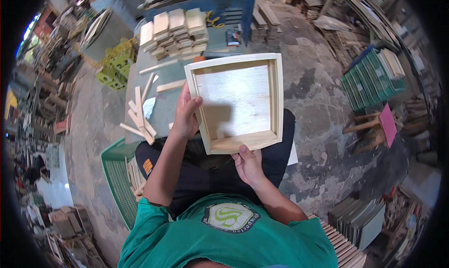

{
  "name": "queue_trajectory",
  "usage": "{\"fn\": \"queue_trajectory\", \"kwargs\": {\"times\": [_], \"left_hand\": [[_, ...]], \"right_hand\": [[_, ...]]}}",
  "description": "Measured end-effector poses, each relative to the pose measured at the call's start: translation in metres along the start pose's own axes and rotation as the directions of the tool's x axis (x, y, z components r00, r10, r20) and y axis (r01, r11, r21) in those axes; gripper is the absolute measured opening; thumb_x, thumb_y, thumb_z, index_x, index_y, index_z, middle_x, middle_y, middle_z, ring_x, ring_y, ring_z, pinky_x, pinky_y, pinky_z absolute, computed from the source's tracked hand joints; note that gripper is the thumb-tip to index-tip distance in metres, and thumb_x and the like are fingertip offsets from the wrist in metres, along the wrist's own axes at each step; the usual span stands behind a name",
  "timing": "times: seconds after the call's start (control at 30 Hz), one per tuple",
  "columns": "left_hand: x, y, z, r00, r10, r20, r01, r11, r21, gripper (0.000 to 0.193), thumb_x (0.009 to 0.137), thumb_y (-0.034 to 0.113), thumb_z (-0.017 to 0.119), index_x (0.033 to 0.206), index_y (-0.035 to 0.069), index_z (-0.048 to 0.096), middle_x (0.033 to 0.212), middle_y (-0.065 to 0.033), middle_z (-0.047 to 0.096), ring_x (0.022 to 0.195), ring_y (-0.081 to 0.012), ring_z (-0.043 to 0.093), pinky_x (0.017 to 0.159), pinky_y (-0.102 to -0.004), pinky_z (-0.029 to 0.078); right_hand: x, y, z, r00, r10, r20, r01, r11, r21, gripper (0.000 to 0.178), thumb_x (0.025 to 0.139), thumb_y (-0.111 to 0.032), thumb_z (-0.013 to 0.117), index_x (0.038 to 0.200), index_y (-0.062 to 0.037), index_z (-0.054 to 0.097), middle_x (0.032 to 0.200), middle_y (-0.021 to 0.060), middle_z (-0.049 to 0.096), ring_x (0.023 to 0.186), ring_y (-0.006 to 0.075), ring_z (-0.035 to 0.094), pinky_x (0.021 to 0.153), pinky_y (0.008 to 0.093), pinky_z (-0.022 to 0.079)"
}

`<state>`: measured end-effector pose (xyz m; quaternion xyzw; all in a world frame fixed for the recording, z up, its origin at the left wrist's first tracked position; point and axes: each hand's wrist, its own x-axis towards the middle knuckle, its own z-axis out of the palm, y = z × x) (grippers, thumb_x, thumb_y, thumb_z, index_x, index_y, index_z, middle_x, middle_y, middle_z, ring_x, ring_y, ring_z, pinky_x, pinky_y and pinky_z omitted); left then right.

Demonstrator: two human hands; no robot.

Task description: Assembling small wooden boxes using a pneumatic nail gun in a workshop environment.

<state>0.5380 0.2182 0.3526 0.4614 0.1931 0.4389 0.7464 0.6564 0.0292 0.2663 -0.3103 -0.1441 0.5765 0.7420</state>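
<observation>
I hold a square, shallow wooden tray [241, 99] with a pale plywood bottom over my lap, its open side facing up. My left hand [186, 114] grips the tray's left wall, thumb over the rim. My right hand [248, 164] holds the near wall from below, thumb on its edge. The tray holds nothing inside.
A grey worktable [161, 104] in front carries loose wood strips [140, 116] and stacked wooden blocks [175, 32]. A green plastic crate [117, 179] with sticks stands at my left, another green crate [374, 78] at the right, a pink-topped stool [381, 125] beside it, stacked boards [360, 219] at lower right.
</observation>
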Motion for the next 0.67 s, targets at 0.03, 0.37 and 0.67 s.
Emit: {"fn": "queue_trajectory", "kwargs": {"times": [0.03,0.37,0.67], "left_hand": [[0.006,0.0,0.006,1.0,-0.006,0.026,0.006,1.0,-0.002,0.079,0.084,0.032,0.075,0.147,0.002,0.037,0.135,-0.0123,0.056,0.124,-0.0209,0.056,0.104,-0.0368,0.047],[0.015,-0.01,0.028,0.999,-0.037,0.039,0.031,0.991,0.129,0.082,0.086,0.043,0.068,0.149,0.0,0.036,0.136,-0.0132,0.055,0.126,-0.0208,0.053,0.107,-0.0376,0.042],[-0.032,-0.036,-0.012,0.984,-0.178,-0.002,0.178,0.983,0.031,0.074,0.092,0.027,0.065,0.155,0.006,0.031,0.142,-0.0098,0.052,0.13,-0.0209,0.051,0.111,-0.0369,0.04]], "right_hand": [[0.0,-0.002,-0.004,1.0,0.002,-0.018,-0.003,1.0,-0.028,0.07,0.091,-0.035,0.076,0.145,-0.0081,0.041,0.14,0.0091,0.054,0.126,0.0218,0.057,0.105,0.0387,0.049],[-0.024,-0.092,-0.037,0.982,-0.165,0.097,0.171,0.984,-0.059,0.106,0.086,-0.052,0.076,0.159,-0.0021,0.017,0.159,0.0115,0.034,0.146,0.0256,0.037,0.119,0.042,0.031],[-0.031,-0.081,-0.057,0.999,0.014,0.039,0.001,0.926,-0.377,0.078,0.105,-0.037,0.053,0.159,0.0033,0.014,0.16,0.0136,0.033,0.144,0.0222,0.036,0.12,0.0336,0.028]]}}
